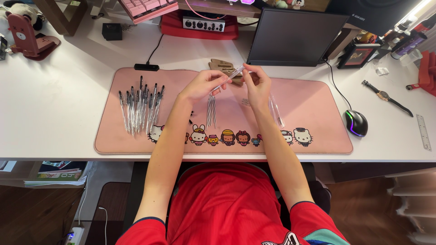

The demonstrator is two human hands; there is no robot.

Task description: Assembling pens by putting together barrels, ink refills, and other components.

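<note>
Pen barrel (pixel 232 74) pinched between left hand (pixel 203 85) and right hand (pixel 256 81) fingertips.

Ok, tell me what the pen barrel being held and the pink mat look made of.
Pen barrel: looks like clear hard plastic, glossy; the hands show through it. Pink desk mat: probably soft fabric-topped or rubbery material, matte, lying flat with printed cartoon figures and a stitched-looking edge.

My desk mat (pixel 295 97) is pink, its six o'clock edge lined with cartoon figures in white, yellow and red. The pens (pixel 141 106) at nine o'clock are clear with black tips. My shirt (pixel 227 204) is red. At three o'clock, the black mouse (pixel 356 122) glows rainbow-edged.
</note>
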